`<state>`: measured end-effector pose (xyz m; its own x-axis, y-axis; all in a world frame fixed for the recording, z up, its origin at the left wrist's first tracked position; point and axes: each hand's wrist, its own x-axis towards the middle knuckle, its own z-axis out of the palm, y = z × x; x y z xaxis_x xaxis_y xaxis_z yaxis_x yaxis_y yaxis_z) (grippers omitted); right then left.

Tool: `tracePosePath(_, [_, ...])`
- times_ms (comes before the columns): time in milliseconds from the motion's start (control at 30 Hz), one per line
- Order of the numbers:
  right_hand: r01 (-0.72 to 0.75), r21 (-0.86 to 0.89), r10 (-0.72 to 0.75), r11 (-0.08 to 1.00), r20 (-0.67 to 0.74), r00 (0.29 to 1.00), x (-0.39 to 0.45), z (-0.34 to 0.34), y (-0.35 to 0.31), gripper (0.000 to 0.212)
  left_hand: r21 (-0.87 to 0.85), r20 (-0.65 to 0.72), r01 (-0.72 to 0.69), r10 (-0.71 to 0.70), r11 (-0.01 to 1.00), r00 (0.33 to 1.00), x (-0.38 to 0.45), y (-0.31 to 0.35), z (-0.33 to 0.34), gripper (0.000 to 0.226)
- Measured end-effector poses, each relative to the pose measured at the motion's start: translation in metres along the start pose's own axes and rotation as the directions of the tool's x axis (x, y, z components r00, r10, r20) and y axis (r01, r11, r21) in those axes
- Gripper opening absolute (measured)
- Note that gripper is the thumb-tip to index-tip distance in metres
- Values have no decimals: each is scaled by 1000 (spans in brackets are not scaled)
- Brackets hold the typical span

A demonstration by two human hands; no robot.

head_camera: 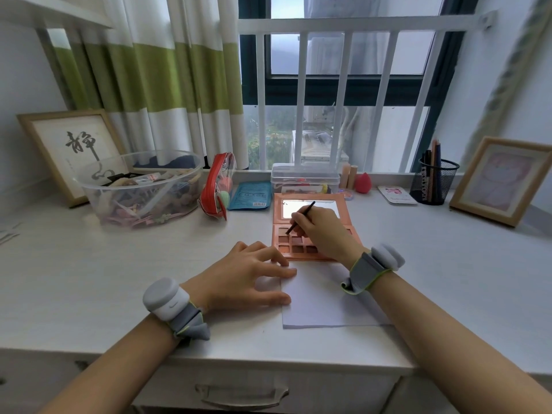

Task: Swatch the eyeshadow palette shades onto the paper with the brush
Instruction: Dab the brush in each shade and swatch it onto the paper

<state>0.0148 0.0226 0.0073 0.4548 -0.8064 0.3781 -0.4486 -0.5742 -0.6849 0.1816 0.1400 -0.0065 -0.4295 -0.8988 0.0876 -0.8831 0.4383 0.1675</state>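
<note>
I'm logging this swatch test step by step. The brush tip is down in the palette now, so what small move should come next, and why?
Probably lift the brush out of the palette and bring it toward you to the paper. The right hand pinches it with the tip in an upper-left pan, the sheet looks unmarked, and the left hand already rests on its left edge.

This is a home, most likely a bedroom or study corner set up as a dressing desk. A white desk (119,264) with a drawer (245,392) stands against a high-rise window (343,85) with white safety bars, and a green-and-white striped curtain (155,79) hangs at its left. Personal things line the back of the desk: a framed calligraphy piece (74,147), another framed picture (504,180), a clear tub (140,186) of hair accessories, a red pouch (216,186), a sheet mask packet (251,196), a makeup sponge (363,182) and a mesh pencil cup (433,182).
</note>
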Motion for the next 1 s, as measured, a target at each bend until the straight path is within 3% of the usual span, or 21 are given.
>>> tracePosePath(200, [37, 100, -33, 994, -42, 999, -20, -15, -13, 24, 62, -32, -8, 10, 998, 999, -4, 8, -4, 56])
tracePosePath(333, [126, 44, -125, 991, -32, 992, -45, -27, -19, 22, 71, -92, -98, 104, 993, 990, -12, 21, -4, 47])
tracePosePath(533, [217, -35, -216, 976, 28, 976, -69, -23, -20, 19, -50, -25, -210, 209, 976, 978, -27, 38, 4, 43])
tracePosePath(1000, [261, -123, -253, 958, 75, 965, -72, -10, -15, 20, -174, -84, -196, 184, 965, 979, -28, 37, 12, 36])
